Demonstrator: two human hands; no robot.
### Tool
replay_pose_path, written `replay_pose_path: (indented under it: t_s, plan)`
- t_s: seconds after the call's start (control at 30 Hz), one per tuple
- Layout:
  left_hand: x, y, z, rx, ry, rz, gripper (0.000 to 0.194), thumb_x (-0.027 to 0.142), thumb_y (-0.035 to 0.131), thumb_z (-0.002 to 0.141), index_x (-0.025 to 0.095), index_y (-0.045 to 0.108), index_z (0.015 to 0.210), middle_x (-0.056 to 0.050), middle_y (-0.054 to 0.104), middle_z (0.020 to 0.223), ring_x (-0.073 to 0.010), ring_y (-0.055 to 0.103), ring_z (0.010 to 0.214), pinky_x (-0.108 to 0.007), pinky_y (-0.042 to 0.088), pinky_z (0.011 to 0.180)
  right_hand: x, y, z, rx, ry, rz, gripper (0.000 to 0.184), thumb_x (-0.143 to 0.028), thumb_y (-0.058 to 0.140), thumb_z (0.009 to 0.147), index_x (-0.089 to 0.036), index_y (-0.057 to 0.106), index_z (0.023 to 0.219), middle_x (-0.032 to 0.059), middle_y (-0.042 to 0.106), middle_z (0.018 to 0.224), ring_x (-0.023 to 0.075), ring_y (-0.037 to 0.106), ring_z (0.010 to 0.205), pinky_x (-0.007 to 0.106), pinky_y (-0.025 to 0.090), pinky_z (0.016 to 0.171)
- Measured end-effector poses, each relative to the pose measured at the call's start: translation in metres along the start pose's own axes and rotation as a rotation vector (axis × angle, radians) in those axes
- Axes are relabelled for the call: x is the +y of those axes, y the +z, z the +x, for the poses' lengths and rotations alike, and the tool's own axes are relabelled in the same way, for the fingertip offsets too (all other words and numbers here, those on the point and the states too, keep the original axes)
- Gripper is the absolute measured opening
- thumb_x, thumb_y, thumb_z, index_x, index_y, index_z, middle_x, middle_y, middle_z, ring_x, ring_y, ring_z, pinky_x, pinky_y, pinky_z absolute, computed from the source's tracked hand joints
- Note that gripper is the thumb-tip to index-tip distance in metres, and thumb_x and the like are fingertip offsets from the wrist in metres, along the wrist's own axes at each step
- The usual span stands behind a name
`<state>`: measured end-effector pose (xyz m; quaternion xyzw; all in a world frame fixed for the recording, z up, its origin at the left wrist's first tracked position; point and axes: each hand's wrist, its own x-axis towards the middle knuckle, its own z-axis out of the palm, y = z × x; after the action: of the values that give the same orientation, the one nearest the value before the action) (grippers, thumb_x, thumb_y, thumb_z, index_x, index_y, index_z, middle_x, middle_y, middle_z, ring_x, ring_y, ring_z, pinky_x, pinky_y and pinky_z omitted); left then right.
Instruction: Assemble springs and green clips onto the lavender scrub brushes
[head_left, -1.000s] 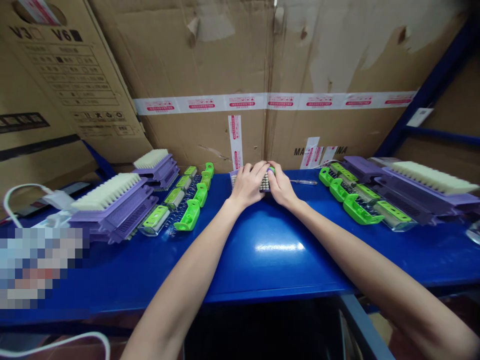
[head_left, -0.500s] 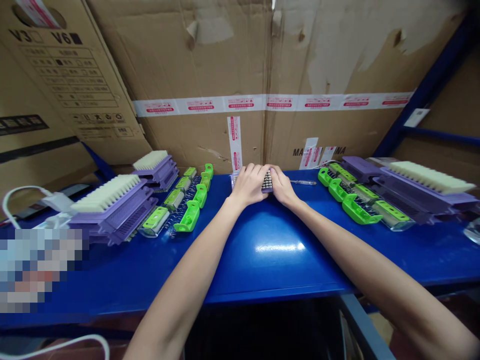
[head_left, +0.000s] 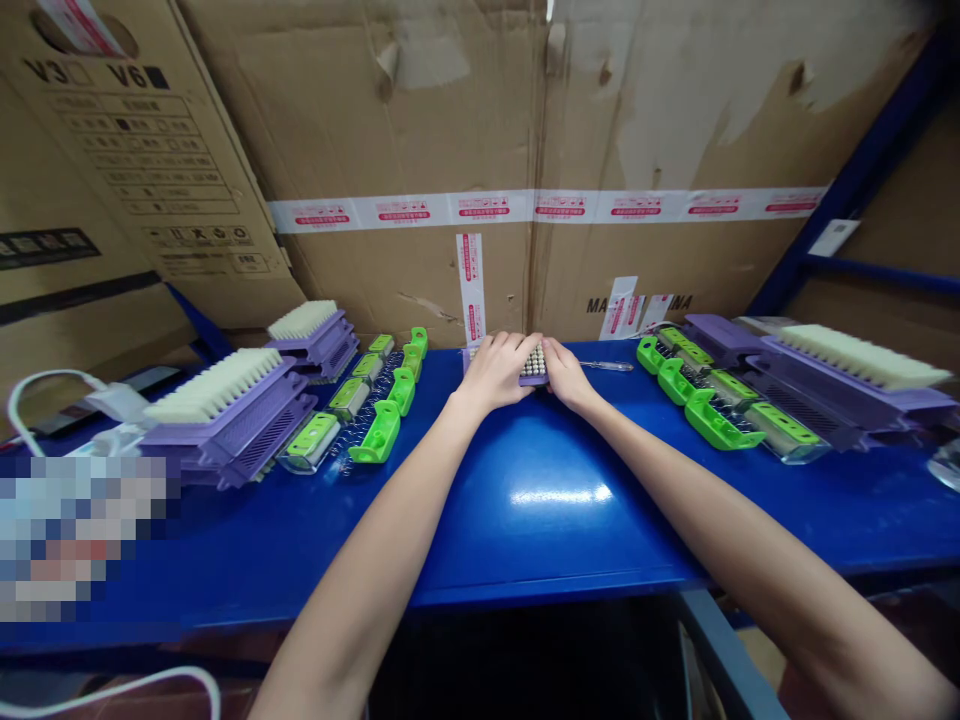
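The left hand [head_left: 491, 374] clasps the purple block [head_left: 534, 366] at the rear of the desk [head_left: 525, 545]; the right hand [head_left: 568, 376] meets its right end — whether pinching, I cannot tell. Handling appears unfinished; green brackets [head_left: 376, 436] alongside lie unattached.

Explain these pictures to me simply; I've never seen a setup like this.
There is no machine here, just a person's two bare hands. Every picture comes from one camera worn on the head, looking forward and down.

The left hand lies over a purple block with a studded top, and the right hand is at its right end. The fingers hide exactly how it is held.

On the blue table, both sides have green parts, clear boxes with green tops, and purple stacks with pale bristles. A thin tool lies just beyond the right hand.
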<state>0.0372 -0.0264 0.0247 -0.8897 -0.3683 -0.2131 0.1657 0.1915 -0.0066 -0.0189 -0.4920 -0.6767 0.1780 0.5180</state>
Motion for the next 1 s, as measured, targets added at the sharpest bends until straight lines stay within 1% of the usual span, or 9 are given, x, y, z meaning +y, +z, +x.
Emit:
replay_pose_path:
  t_s: [0.1, 0.2, 0.33, 0.43, 0.5, 0.6, 0.7, 0.9, 1.0]
  plan:
    - [-0.004, 0.003, -0.005, 0.036, -0.013, 0.025, 0.072, 0.041, 0.067, 0.075, 0.017, 0.038, 0.136, -0.015, 0.054, 0.125, -0.0298, 0.048, 0.115, -0.042, 0.033, 0.095, 0.0, -0.002, 0.002, -0.001, 0.118, 0.001, 0.047, -0.052, 0.03, 0.093, -0.019, 0.062, 0.101, 0.0032, 0.065, 0.072, 0.0162, 0.062, 0.059, 0.03, 0.052, 0.059]
    - [-0.01, 0.008, -0.01, 0.057, -0.051, 0.065, 0.075, 0.05, 0.066, 0.075, 0.017, 0.039, 0.136, -0.016, 0.053, 0.126, -0.0317, 0.047, 0.115, -0.045, 0.03, 0.098, 0.0, -0.006, 0.004, -0.012, 0.259, 0.034, 0.041, -0.05, 0.039, 0.091, -0.017, 0.062, 0.102, 0.0008, 0.061, 0.06, 0.0121, 0.05, 0.036, 0.026, 0.045, 0.04]
    - [-0.016, 0.014, -0.014, 0.044, -0.09, 0.072, 0.072, 0.054, 0.064, 0.076, 0.016, 0.043, 0.133, -0.016, 0.054, 0.123, -0.0313, 0.048, 0.113, -0.044, 0.032, 0.096, -0.004, -0.013, 0.005, -0.012, 0.398, 0.003, 0.038, -0.044, 0.048, 0.087, -0.015, 0.059, 0.11, 0.0002, 0.058, 0.051, 0.0135, 0.049, 0.031, 0.025, 0.039, 0.032]
    - [-0.017, 0.017, -0.014, 0.025, -0.108, 0.054, 0.069, 0.055, 0.062, 0.077, 0.016, 0.045, 0.13, -0.015, 0.055, 0.122, -0.0302, 0.048, 0.113, -0.041, 0.036, 0.092, -0.006, -0.015, 0.004, -0.016, 0.42, -0.065, 0.039, -0.036, 0.049, 0.087, -0.012, 0.057, 0.117, 0.0002, 0.057, 0.048, 0.0141, 0.049, 0.031, 0.025, 0.04, 0.032]
    - [-0.016, 0.018, -0.013, 0.024, -0.11, 0.051, 0.067, 0.055, 0.062, 0.078, 0.016, 0.046, 0.129, -0.014, 0.055, 0.12, -0.0299, 0.049, 0.113, -0.04, 0.037, 0.091, -0.005, -0.015, 0.003, -0.007, 0.388, -0.092, 0.04, -0.028, 0.049, 0.085, -0.012, 0.055, 0.121, 0.0033, 0.063, 0.057, 0.0128, 0.048, 0.03, 0.025, 0.04, 0.031]
    - [-0.016, 0.019, -0.014, 0.033, -0.11, 0.05, 0.065, 0.055, 0.062, 0.078, 0.016, 0.048, 0.127, -0.014, 0.056, 0.119, -0.0297, 0.048, 0.113, -0.039, 0.037, 0.091, 0.002, -0.014, 0.003, -0.01, 0.291, -0.049, 0.049, -0.021, 0.05, 0.08, -0.015, 0.052, 0.128, 0.0122, 0.071, 0.093, 0.0096, 0.048, 0.031, 0.024, 0.04, 0.029]
    - [-0.018, 0.019, -0.015, 0.056, -0.109, 0.055, 0.063, 0.056, 0.06, 0.079, 0.015, 0.05, 0.126, -0.014, 0.056, 0.119, -0.0294, 0.049, 0.112, -0.04, 0.036, 0.092, 0.007, -0.013, 0.004, -0.066, 0.229, 0.04, 0.06, -0.019, 0.047, 0.077, -0.018, 0.045, 0.137, 0.0161, 0.06, 0.124, 0.0077, 0.047, 0.032, 0.026, 0.041, 0.029]
    - [-0.009, 0.003, -0.009, 0.094, -0.141, 0.146, 0.046, 0.051, 0.038, 0.092, 0.013, 0.061, 0.102, -0.017, 0.061, 0.101, -0.0308, 0.055, 0.103, -0.041, 0.038, 0.086, 0.002, -0.014, 0.005, -0.138, 0.282, -0.013, 0.061, -0.02, 0.04, 0.081, -0.021, 0.039, 0.142, 0.0129, 0.056, 0.13, 0.0081, 0.051, 0.038, 0.028, 0.048, 0.038]
    - [0.01, -0.004, -0.002, 0.013, -0.283, 0.134, 0.045, 0.046, 0.031, 0.095, 0.012, 0.06, 0.099, -0.015, 0.065, 0.085, -0.0279, 0.063, 0.087, -0.037, 0.042, 0.077, -0.001, -0.016, 0.005, -0.17, 0.279, 0.01, 0.062, -0.017, 0.04, 0.081, -0.022, 0.037, 0.143, 0.012, 0.053, 0.134, 0.0052, 0.05, 0.04, 0.023, 0.047, 0.039]
